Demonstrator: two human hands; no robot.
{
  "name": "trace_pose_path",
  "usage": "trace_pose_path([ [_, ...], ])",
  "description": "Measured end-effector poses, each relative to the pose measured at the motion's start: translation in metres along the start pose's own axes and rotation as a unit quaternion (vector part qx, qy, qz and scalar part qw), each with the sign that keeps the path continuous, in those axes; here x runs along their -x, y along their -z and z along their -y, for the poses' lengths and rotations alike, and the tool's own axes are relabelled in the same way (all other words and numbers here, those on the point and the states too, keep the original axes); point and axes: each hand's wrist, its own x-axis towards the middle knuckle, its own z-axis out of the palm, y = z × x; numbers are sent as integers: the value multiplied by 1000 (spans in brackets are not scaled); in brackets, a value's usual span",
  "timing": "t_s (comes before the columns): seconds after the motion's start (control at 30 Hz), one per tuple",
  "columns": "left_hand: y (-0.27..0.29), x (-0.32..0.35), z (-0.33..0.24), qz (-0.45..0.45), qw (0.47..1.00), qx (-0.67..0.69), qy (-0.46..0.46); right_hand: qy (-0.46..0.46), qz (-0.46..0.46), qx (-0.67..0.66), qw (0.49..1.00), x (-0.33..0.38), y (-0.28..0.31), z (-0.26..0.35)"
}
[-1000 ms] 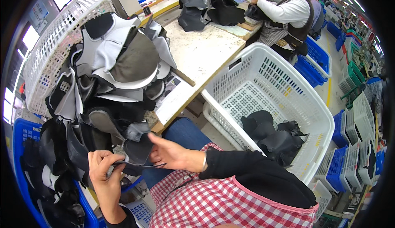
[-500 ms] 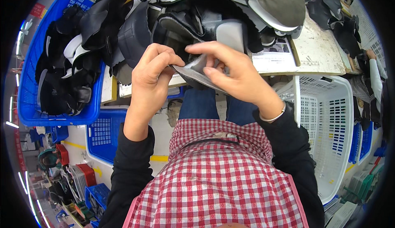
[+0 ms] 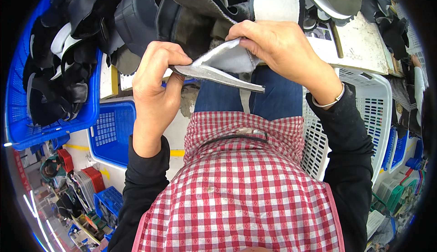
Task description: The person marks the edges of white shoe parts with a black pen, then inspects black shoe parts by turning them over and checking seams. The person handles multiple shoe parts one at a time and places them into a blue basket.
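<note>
My left hand (image 3: 157, 86) pinches the left end of a flat grey shoe-upper piece (image 3: 217, 68), thumb on top. My right hand (image 3: 277, 47) grips the piece's right side and folds its pale fleece lining upward. The piece is held above my lap, just in front of a big heap of black and grey shoe-upper pieces (image 3: 191, 11) on the table edge. A metal bangle sits on my right wrist. Both sleeves are black, over a red-and-white checked apron.
A blue basket (image 3: 20, 115) full of dark pieces stands at the left, an empty blue crate (image 3: 111, 133) below it. A white lattice basket (image 3: 373, 111) is at my right. The worn table top (image 3: 359, 47) shows at upper right; crates litter the floor.
The view has swung down from the table and the white basket to my lap. Both hands brought the grey piece closer, and the right hand has opened its fold further.
</note>
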Motion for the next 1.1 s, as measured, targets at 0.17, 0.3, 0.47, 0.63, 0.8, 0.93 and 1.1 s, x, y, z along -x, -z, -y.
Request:
trace_pose_path([
  [0.17,-9,12,6,10,997,-12,-80,31,-15,53,998,11,2,15],
  [0.3,-18,22,6,4,992,-38,-124,12,13,51,999,24,1,37],
  [0.47,-20,32,3,74,984,-90,-133,10,-2,94,996,40,-12,47],
  [0.63,-22,38,6,66,977,-92,-182,30,-49,82,995,51,-21,49],
  [0.8,-27,45,13,35,971,-101,-215,31,-8,87,996,52,-14,51],
  [0.93,-25,50,14,26,969,-110,-217,41,-10,91,995,52,-16,52],
  [1.1,-24,52,13,9,974,-120,-190,50,52,69,995,50,-14,53],
])
